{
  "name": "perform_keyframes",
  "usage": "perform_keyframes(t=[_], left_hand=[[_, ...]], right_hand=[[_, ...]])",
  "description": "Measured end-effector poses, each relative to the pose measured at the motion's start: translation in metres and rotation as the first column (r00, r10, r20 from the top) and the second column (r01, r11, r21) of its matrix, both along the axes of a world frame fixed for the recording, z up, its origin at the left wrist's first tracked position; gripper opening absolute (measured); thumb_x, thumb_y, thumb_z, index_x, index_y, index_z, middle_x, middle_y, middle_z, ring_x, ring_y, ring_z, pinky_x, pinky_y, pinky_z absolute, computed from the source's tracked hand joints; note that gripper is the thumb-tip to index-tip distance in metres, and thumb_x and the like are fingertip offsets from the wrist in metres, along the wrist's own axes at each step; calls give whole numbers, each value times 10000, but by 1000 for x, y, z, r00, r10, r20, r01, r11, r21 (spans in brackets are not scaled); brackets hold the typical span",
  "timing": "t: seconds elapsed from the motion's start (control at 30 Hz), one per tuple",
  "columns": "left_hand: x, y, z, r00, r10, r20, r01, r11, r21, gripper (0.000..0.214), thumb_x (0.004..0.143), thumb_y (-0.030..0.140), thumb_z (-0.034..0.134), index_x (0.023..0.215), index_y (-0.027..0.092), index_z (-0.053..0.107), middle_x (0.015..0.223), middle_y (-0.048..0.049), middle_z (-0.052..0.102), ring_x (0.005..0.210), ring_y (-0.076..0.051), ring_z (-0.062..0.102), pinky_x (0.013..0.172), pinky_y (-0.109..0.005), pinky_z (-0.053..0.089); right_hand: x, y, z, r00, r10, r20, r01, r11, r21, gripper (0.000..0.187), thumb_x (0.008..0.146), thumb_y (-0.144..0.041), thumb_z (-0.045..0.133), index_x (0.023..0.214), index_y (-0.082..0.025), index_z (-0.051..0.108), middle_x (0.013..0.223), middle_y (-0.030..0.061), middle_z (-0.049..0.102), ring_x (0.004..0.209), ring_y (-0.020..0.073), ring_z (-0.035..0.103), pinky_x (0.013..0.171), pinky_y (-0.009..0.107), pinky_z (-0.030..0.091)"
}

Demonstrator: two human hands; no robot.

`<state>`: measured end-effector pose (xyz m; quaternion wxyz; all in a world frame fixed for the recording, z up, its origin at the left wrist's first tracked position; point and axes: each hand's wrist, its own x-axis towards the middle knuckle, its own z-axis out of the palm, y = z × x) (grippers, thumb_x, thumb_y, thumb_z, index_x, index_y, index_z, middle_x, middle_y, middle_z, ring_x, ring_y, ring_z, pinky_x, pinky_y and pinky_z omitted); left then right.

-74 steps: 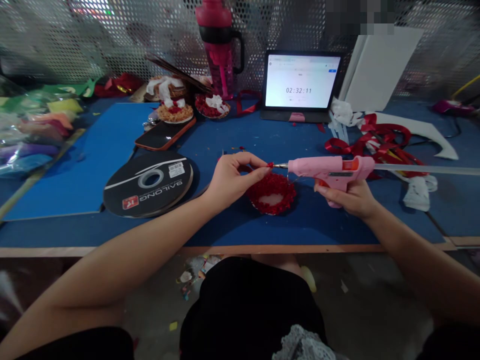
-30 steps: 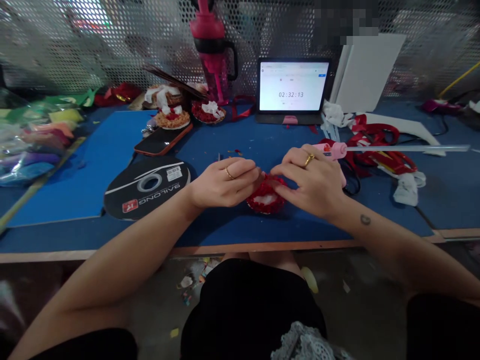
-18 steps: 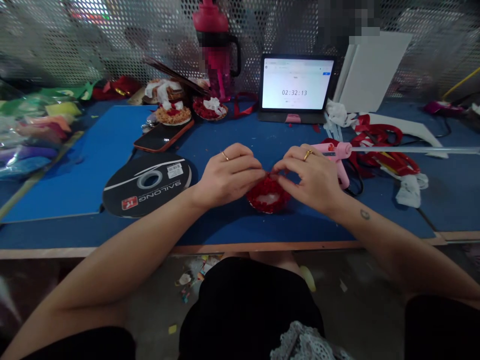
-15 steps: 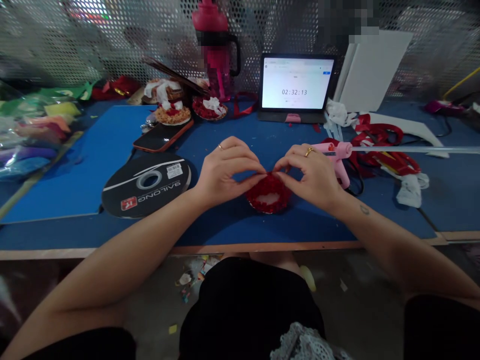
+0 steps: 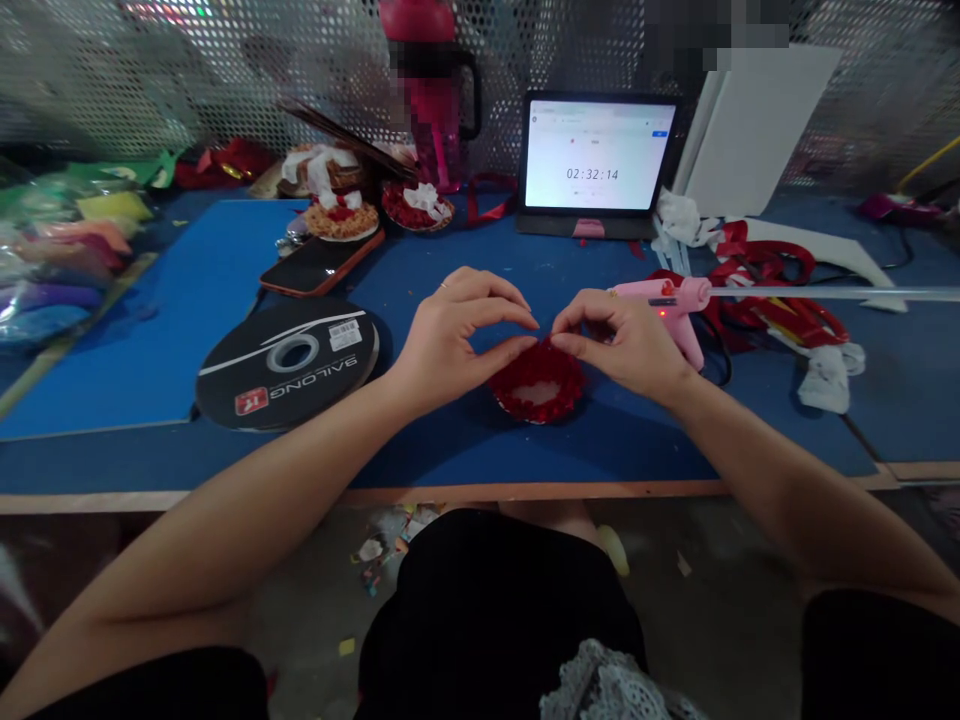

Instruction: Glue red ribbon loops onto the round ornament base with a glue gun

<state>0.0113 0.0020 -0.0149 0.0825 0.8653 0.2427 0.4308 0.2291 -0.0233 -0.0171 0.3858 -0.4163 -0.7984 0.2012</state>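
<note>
A round red fuzzy piece with a pale centre lies on the blue table in front of me. My left hand is at its far left edge, the tips of thumb and forefinger slightly apart. Across from it, my right hand pinches at the far right of the same edge, thumb against forefinger. What exactly sits between those fingertips is too small to make out. Just behind the right hand lies a pink glue gun with a lit red light and a long clear stick.
A black ribbon spool and a phone lie to the left. Behind stand a tablet showing a timer, a pink bottle and small decorated pieces. Red ribbons and white lace are at right.
My left fingertips have parted from their pinch at the red piece's far edge. The right hand stays pinched there. The whole view has shifted slightly.
</note>
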Motion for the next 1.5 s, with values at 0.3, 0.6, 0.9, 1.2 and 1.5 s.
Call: perform_keyframes(t=[0.3, 0.6, 0.9, 1.2, 1.5], left_hand=[[1, -1, -3, 997, -61, -40, 61, 998, -11, 54, 824, 223, 666, 793, 211, 708, 960, -25, 696, 908, -162, 617, 865, -333, 471], [3, 0, -7, 997, -64, -45, 57, 990, -132, 63, 787, 177, 656, 740, 193, 694, 953, -19, 692, 902, -166, 615, 876, -341, 469], [7, 1, -12, 993, -75, -91, 59, 983, -175, 88, 762, 134, 646, 752, 195, 708, 972, -5, 693, 922, -164, 619, 952, -372, 455], [8, -1, -12, 990, -101, -96, 79, 975, -209, 91, 756, 123, 643, 741, 187, 707, 977, -15, 694, 933, -172, 625, 921, -355, 475], [3, 1, -7, 995, -92, -37, 80, 965, -249, 67, 810, 223, 661, 763, 191, 698, 966, -34, 709, 913, -180, 641, 933, -383, 475]], right_hand=[[-3, 2, -1, 997, 77, 22, -76, 996, -35, 140, 850, -314, 638, 801, -183, 656, 735, -2, 615, 587, 99, 438, 542, 250, 319], [-4, -1, -1, 991, 71, 109, -78, 995, 60, 146, 878, -325, 613, 844, -189, 653, 768, 14, 636, 675, 137, 527, 651, 286, 378], [-1, -1, -2, 973, 52, 224, -77, 992, 102, 80, 822, -277, 655, 785, -207, 643, 756, 9, 631, 716, 169, 564, 704, 317, 390], [-3, -7, -2, 955, 19, 296, -50, 994, 100, 37, 756, -192, 657, 728, -191, 634, 711, 3, 612, 697, 160, 550, 658, 291, 386], [1, -4, -5, 998, 59, 36, -57, 996, -62, 90, 779, -283, 686, 749, -199, 675, 711, -4, 645, 638, 134, 556, 614, 281, 395]])
